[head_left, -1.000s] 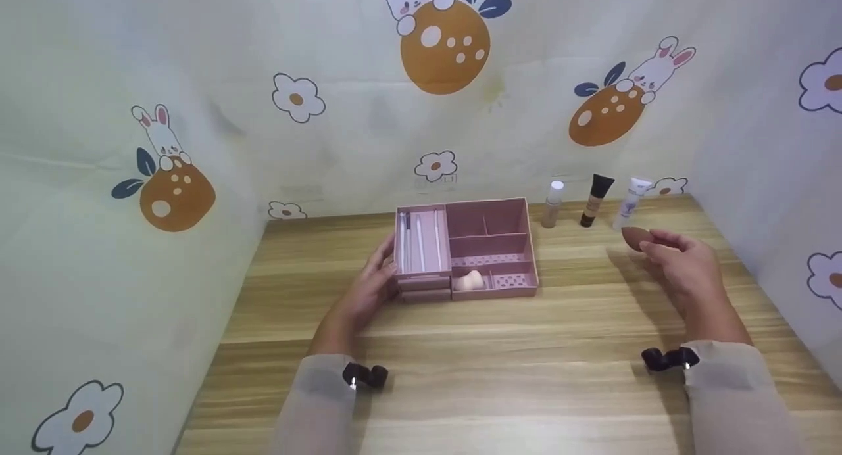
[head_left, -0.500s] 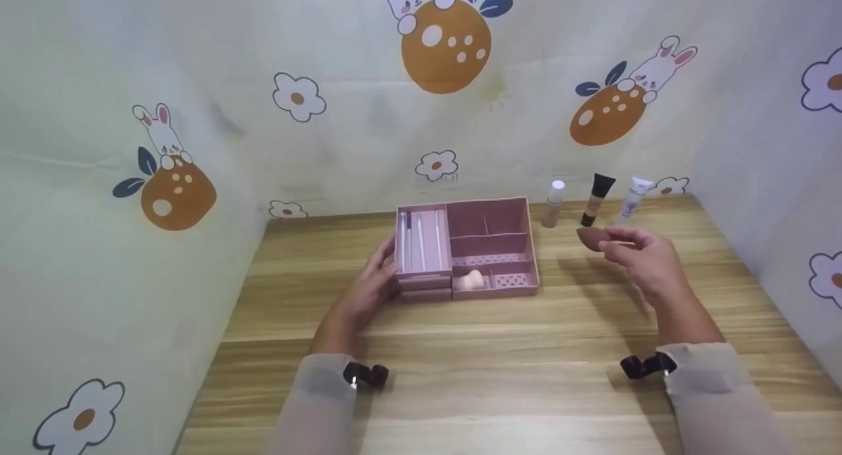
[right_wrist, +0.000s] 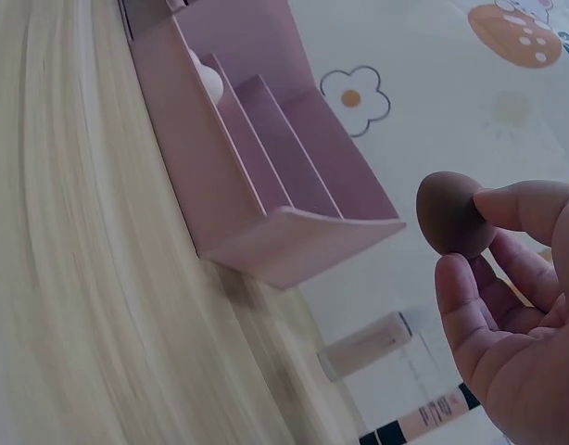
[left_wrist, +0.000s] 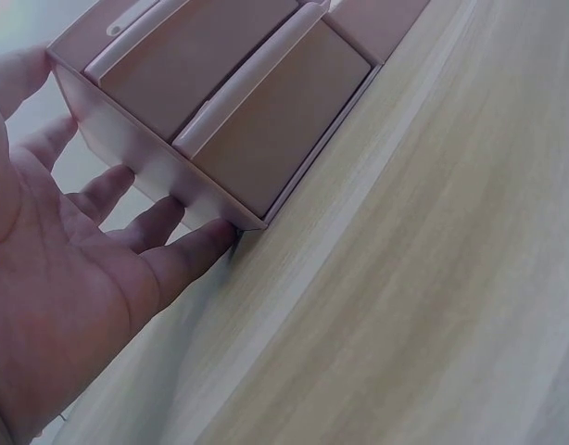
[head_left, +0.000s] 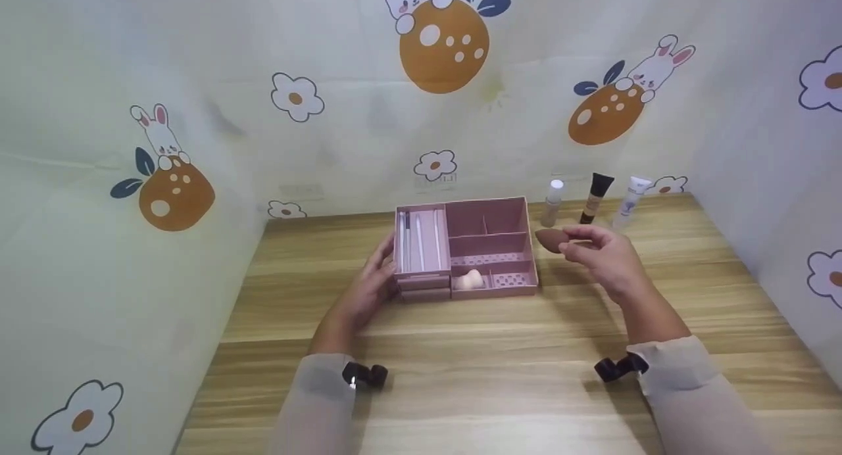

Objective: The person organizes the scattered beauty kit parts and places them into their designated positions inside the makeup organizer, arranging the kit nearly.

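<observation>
A brown makeup sponge (head_left: 550,240) is pinched between the thumb and fingers of my right hand (head_left: 608,261). It hovers just past the right side of a pink makeup organizer (head_left: 487,293); the right wrist view shows the sponge (right_wrist: 449,215) apart from the box. My left hand (head_left: 362,294) touches the organizer's left side. In the left wrist view its fingers (left_wrist: 159,222) extend against that wall, beside two drawers (left_wrist: 275,111). A pale sponge (head_left: 470,280) lies in the front compartment. Several slim sticks (head_left: 420,244) lie in the left top tray.
Behind my right hand stand a small bottle with a white cap (head_left: 552,202), a black-and-beige tube (head_left: 595,198) and a white tube (head_left: 633,202). A patterned cloth (head_left: 355,139) hangs behind and beside the wooden table (head_left: 500,376).
My right hand has moved left with the brown sponge, from in front of the white tube to the organizer's right edge. The left hand and organizer stay in place.
</observation>
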`<action>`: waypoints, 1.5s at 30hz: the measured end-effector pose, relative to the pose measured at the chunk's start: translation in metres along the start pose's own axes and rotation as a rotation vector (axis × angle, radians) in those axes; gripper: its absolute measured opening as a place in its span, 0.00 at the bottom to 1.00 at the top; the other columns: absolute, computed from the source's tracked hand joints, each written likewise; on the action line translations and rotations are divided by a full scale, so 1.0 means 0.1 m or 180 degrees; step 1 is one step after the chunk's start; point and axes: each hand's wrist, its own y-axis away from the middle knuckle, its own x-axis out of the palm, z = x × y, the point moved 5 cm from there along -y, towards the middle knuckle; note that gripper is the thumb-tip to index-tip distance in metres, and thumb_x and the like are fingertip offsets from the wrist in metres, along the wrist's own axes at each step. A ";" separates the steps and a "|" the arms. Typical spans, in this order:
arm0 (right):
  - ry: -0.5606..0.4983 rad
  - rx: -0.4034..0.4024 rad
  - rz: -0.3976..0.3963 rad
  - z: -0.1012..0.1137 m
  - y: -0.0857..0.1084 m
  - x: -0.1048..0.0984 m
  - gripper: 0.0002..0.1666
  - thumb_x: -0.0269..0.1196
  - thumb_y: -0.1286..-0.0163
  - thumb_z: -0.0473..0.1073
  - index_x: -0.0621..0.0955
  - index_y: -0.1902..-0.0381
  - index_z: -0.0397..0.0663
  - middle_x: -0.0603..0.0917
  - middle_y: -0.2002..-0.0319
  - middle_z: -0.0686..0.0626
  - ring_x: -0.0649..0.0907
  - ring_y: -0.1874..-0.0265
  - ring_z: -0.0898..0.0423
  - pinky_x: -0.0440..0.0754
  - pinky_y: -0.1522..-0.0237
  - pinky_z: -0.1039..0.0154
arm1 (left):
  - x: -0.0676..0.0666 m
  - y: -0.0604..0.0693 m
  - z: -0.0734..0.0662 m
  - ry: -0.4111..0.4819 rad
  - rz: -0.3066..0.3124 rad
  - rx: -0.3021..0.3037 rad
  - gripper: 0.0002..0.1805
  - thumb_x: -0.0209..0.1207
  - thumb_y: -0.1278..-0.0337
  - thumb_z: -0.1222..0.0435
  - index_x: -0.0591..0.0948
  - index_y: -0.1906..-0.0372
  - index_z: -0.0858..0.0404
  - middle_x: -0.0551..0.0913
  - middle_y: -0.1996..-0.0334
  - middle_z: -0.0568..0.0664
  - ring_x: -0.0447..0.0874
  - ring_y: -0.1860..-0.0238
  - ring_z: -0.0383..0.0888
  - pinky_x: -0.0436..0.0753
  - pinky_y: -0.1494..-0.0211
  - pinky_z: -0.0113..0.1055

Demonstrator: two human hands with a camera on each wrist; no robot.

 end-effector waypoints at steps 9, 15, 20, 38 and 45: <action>0.0055 0.0000 0.0189 -0.02 -0.03 0.26 0.29 0.72 0.28 0.42 0.81 0.32 0.38 0.84 0.39 0.46 0.86 0.49 0.64 0.88 0.47 0.73 | 0.00 0.00 0.01 0.0035 0.0043 0.0024 0.37 0.54 0.18 0.55 0.54 0.14 0.32 0.46 0.11 0.46 0.65 0.18 0.60 0.69 0.16 0.57; 0.0152 -0.0036 0.0271 -0.05 -0.04 0.40 0.29 0.73 0.30 0.42 0.83 0.34 0.38 0.87 0.39 0.40 0.87 0.51 0.63 0.87 0.47 0.73 | 0.00 -0.01 0.02 0.0046 0.0032 0.0018 0.38 0.54 0.19 0.54 0.54 0.14 0.33 0.48 0.11 0.46 0.66 0.18 0.59 0.70 0.16 0.56; 0.0281 -0.0062 0.0313 -0.10 -0.04 0.48 0.29 0.74 0.30 0.43 0.84 0.35 0.40 0.88 0.40 0.40 0.87 0.53 0.64 0.86 0.50 0.73 | 0.01 -0.03 0.02 0.0144 0.0110 0.0081 0.39 0.52 0.18 0.58 0.51 0.12 0.39 0.46 0.11 0.49 0.64 0.18 0.61 0.68 0.15 0.57; 0.0746 -0.0190 0.0368 -0.27 -0.06 0.62 0.22 0.76 0.33 0.41 0.88 0.42 0.46 0.85 0.62 0.45 0.81 0.64 0.55 0.81 0.71 0.70 | 0.02 -0.01 -0.01 0.0045 0.0076 0.0102 0.37 0.53 0.17 0.57 0.53 0.13 0.36 0.51 0.12 0.48 0.70 0.21 0.59 0.72 0.17 0.55; 0.1065 -0.0387 0.0404 -0.25 -0.05 0.68 0.21 0.76 0.34 0.42 0.88 0.43 0.51 0.84 0.59 0.45 0.80 0.62 0.53 0.80 0.64 0.67 | 0.02 -0.01 -0.01 0.0083 0.0096 0.0111 0.37 0.53 0.17 0.57 0.53 0.13 0.37 0.51 0.12 0.49 0.67 0.19 0.60 0.70 0.16 0.55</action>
